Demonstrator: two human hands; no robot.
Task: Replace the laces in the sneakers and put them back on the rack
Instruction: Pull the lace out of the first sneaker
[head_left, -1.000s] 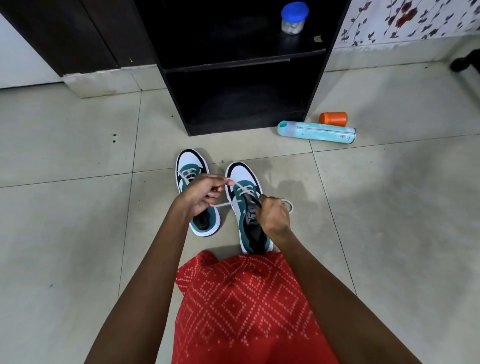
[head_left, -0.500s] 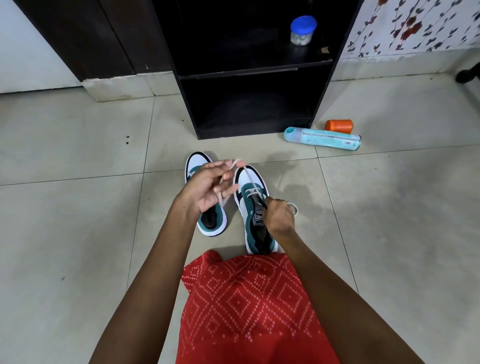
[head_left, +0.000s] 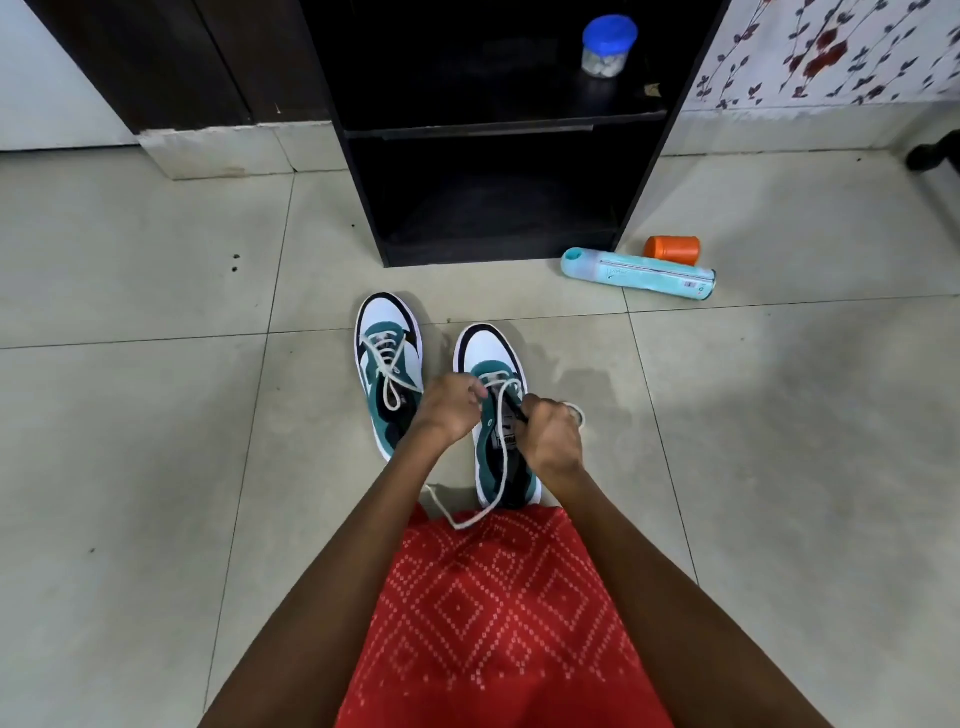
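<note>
Two white, teal and black sneakers stand side by side on the tiled floor in front of the black rack (head_left: 363, 197). The left sneaker (head_left: 387, 332) has its white lace tied in a bow. My left hand (head_left: 449, 410) pinches the white lace (head_left: 493, 467) at the eyelets of the right sneaker (head_left: 488, 348). My right hand (head_left: 550, 436) grips the lace near its dark tip over the tongue. A slack length of lace trails back onto my red garment, and a small loop shows behind my right hand.
A jar with a blue lid (head_left: 608, 47) sits on the rack's upper shelf; the lower shelf is dark. A teal spray can (head_left: 639, 273) and an orange cap (head_left: 672, 249) lie on the floor right of the rack. My red garment (head_left: 498, 623) covers the near floor.
My left hand came down from its raised pull to the right sneaker's eyelets. The lace's loose length now lies back toward my lap. My right hand stayed over the tongue.
</note>
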